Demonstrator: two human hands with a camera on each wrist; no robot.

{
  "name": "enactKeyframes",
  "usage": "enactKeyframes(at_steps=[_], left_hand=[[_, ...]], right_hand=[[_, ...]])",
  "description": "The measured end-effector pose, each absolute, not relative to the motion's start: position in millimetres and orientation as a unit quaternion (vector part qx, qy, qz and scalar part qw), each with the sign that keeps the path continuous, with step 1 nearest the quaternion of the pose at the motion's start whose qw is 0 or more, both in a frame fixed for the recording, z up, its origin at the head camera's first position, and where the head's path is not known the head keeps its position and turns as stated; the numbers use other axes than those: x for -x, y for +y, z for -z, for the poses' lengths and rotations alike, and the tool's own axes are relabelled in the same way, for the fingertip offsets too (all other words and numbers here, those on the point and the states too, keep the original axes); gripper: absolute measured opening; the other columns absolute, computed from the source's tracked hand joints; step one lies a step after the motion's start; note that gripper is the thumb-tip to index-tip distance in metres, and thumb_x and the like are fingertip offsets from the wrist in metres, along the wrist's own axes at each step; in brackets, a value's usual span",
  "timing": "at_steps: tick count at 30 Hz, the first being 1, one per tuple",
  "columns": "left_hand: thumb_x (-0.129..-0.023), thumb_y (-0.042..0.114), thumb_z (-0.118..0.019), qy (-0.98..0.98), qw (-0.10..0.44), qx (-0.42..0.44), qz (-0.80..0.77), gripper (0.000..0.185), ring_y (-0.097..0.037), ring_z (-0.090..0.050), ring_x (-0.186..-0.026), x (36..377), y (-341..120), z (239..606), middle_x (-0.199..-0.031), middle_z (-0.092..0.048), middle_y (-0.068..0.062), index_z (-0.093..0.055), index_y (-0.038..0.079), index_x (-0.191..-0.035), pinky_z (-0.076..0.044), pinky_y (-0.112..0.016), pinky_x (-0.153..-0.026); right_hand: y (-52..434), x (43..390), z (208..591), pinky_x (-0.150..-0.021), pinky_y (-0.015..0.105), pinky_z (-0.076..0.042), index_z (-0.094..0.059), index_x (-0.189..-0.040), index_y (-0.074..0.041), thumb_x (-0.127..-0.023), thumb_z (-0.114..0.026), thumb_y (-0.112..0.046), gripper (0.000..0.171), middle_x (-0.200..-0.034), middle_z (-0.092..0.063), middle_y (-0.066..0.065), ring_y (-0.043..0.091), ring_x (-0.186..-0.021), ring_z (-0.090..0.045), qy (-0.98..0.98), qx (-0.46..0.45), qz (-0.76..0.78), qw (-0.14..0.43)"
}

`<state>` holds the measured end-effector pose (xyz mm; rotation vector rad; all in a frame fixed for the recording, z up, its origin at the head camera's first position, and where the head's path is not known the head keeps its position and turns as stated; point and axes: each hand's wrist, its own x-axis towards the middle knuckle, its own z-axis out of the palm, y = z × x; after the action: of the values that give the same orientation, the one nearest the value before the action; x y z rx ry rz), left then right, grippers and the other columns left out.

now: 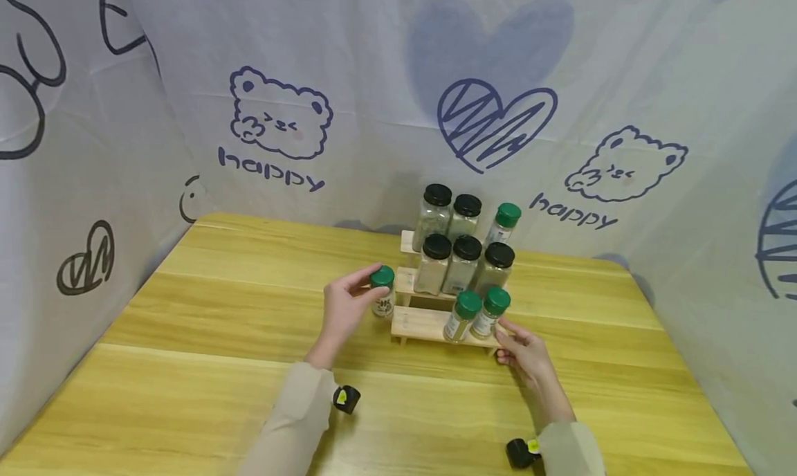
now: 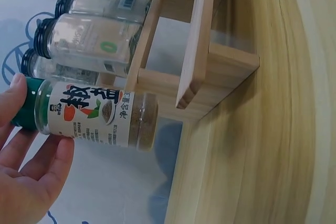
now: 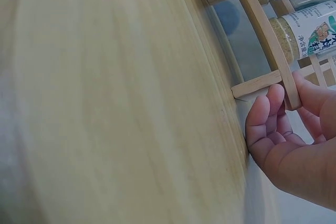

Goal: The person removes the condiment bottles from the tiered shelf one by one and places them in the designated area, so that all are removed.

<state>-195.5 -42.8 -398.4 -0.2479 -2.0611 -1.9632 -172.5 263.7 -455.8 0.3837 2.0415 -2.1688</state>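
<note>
My left hand (image 1: 344, 311) grips a small spice jar (image 1: 383, 301) by its green lid, just left of the wooden tiered rack (image 1: 417, 325). In the left wrist view this jar (image 2: 92, 113) has a white label and brown contents, and its base appears off the tabletop. My right hand (image 1: 528, 357) pinches the right end of the rack's lowest shelf between thumb and fingers, as the right wrist view shows. Two green-lidded jars, one (image 1: 462, 317) beside another (image 1: 490, 313), stand toward the right on that shelf; its left part is bare.
Black-lidded jars fill the middle shelf, including one (image 1: 432, 265) at its left. On the top shelf stand two black-lidded jars and a green-lidded jar (image 1: 503, 223). A printed white cloth (image 1: 373, 116) hangs behind the wooden table (image 1: 218, 337).
</note>
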Motion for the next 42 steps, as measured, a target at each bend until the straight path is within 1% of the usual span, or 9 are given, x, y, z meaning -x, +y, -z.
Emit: enactKeyframes(at_steps=[8,14,22,25,29,31,36,39,42], left_hand=[[-0.073,0.002,-0.072,-0.713,0.169,0.081,0.675,0.039,-0.029,-0.063,-0.083,210.2,-44.0,401.4,-0.103,-0.062,-0.020,-0.061,-0.003,-0.110,-0.051,-0.026,-0.071],[-0.074,0.004,-0.071,-0.717,0.175,0.068,0.672,0.037,-0.027,-0.063,-0.085,223.3,-44.0,405.7,-0.103,-0.062,-0.018,-0.062,-0.002,-0.110,-0.051,-0.026,-0.071],[-0.075,0.003,-0.070,-0.718,0.149,0.045,0.679,0.037,-0.027,-0.062,-0.089,240.1,-42.3,409.9,-0.105,-0.061,-0.018,-0.061,-0.001,-0.111,-0.050,-0.026,-0.073],[-0.075,0.001,-0.070,-0.713,0.139,0.036,0.686,0.038,-0.028,-0.061,-0.091,246.8,-40.0,412.2,-0.105,-0.061,-0.019,-0.061,-0.002,-0.112,-0.050,-0.028,-0.072],[-0.074,-0.001,-0.070,-0.711,0.128,0.024,0.691,0.038,-0.027,-0.060,-0.094,255.0,-36.6,416.9,-0.107,-0.061,-0.018,-0.061,-0.001,-0.111,-0.050,-0.027,-0.074],[-0.074,-0.001,-0.070,-0.714,0.122,0.019,0.689,0.038,-0.027,-0.060,-0.095,257.9,-35.1,418.4,-0.108,-0.060,-0.018,-0.062,0.000,-0.112,-0.049,-0.027,-0.075],[-0.074,0.000,-0.070,-0.726,0.116,0.019,0.678,0.039,-0.026,-0.059,-0.096,263.0,-32.2,422.5,-0.109,-0.060,-0.017,-0.062,0.001,-0.111,-0.049,-0.028,-0.076],[-0.074,-0.001,-0.070,-0.733,0.120,0.026,0.669,0.039,-0.027,-0.059,-0.096,264.8,-31.1,425.7,-0.108,-0.060,-0.018,-0.062,0.000,-0.111,-0.049,-0.029,-0.076],[-0.073,-0.001,-0.071,-0.738,0.123,0.029,0.663,0.039,-0.028,-0.060,-0.094,265.7,-30.1,427.5,-0.105,-0.061,-0.019,-0.061,-0.001,-0.111,-0.050,-0.030,-0.075]], right_hand=[[264.8,172.7,456.3,-0.053,0.022,-0.050,-0.040,-0.129,0.007,-0.088,-0.054,0.000,0.044,-0.070,-0.054,0.003,0.010,-0.054,-0.055,0.674,-0.129,0.724,0.068],[265.0,172.5,457.2,-0.053,0.022,-0.050,-0.045,-0.127,0.004,-0.087,-0.055,-0.001,0.041,-0.071,-0.055,0.004,0.010,-0.054,-0.055,0.671,-0.135,0.726,0.066],[265.7,172.2,457.4,-0.053,0.022,-0.049,-0.045,-0.127,0.004,-0.087,-0.055,-0.002,0.042,-0.071,-0.055,0.003,0.010,-0.054,-0.055,0.672,-0.137,0.725,0.065],[266.2,172.1,458.3,-0.053,0.022,-0.049,-0.048,-0.126,0.001,-0.087,-0.055,-0.002,0.040,-0.070,-0.055,0.003,0.010,-0.054,-0.055,0.672,-0.133,0.726,0.066],[267.3,171.6,459.4,-0.053,0.022,-0.050,-0.057,-0.117,-0.010,-0.087,-0.056,-0.001,0.031,-0.069,-0.056,0.003,0.010,-0.054,-0.057,0.665,-0.125,0.733,0.068],[267.6,171.3,459.6,-0.053,0.023,-0.050,-0.060,-0.112,-0.012,-0.087,-0.056,-0.001,0.027,-0.069,-0.057,0.003,0.011,-0.054,-0.057,0.664,-0.123,0.735,0.067],[266.6,171.2,459.3,-0.054,0.023,-0.050,-0.057,-0.117,-0.009,-0.087,-0.056,-0.001,0.031,-0.069,-0.057,0.003,0.010,-0.054,-0.057,0.662,-0.125,0.736,0.067],[266.3,171.1,459.2,-0.053,0.023,-0.050,-0.060,-0.113,-0.012,-0.087,-0.056,-0.001,0.029,-0.068,-0.058,0.004,0.011,-0.054,-0.057,0.659,-0.128,0.738,0.067],[266.6,171.1,459.2,-0.053,0.023,-0.050,-0.063,-0.103,-0.016,-0.087,-0.055,0.000,0.025,-0.069,-0.058,0.004,0.011,-0.054,-0.057,0.656,-0.129,0.740,0.067]])
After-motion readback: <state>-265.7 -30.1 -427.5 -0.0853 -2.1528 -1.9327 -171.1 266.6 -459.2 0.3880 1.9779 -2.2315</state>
